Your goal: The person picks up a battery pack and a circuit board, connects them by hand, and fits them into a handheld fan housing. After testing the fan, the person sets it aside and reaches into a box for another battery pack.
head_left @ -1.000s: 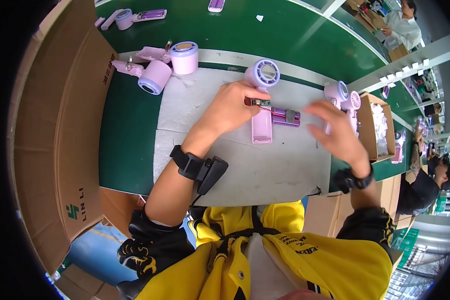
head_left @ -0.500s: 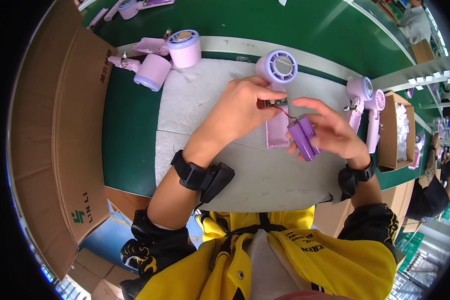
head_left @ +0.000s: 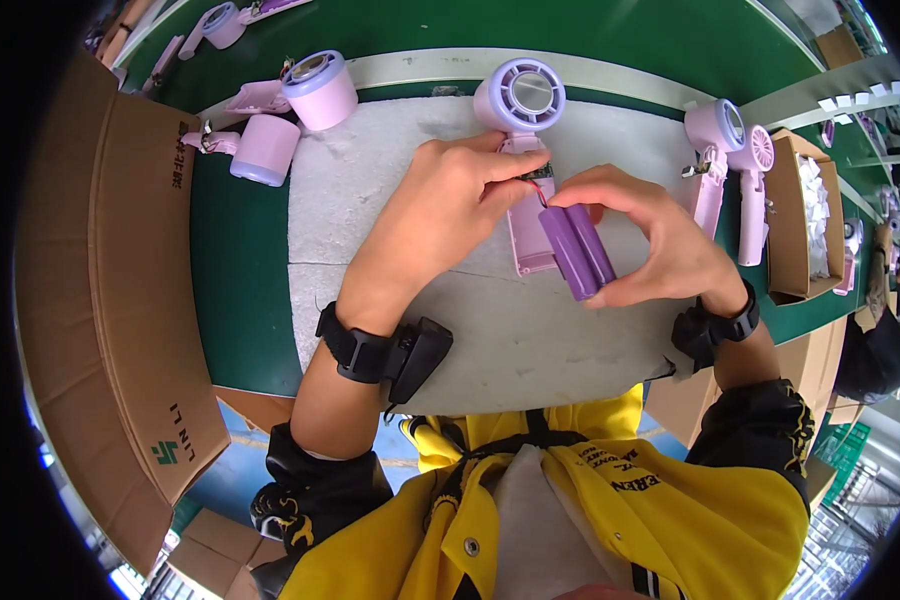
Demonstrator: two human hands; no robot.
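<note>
A pink and lavender handheld fan (head_left: 526,96) lies face up on the grey foam mat, its handle shell (head_left: 532,245) open and pointing toward me. My left hand (head_left: 460,190) pinches a small green circuit board (head_left: 540,172) over the upper handle, its fingers covering part of the board. Thin wires, one red, run from there to a pair of purple battery cells (head_left: 578,252) joined side by side. Thumb and fingers of my right hand (head_left: 660,240) grip this pack by its two ends, tilted just right of the shell.
Pink fan parts (head_left: 265,150) lie at the far left beside a tall cardboard box (head_left: 120,270). More opened fans (head_left: 710,190) rest at the right, next to a carton (head_left: 795,265) with white pieces. A foam mat (head_left: 370,150) covers the green bench.
My right hand has turned and closed on the battery pack's ends, where its fingers were looser before. The circuit board stays in my left hand. The whole view has shifted slightly.
</note>
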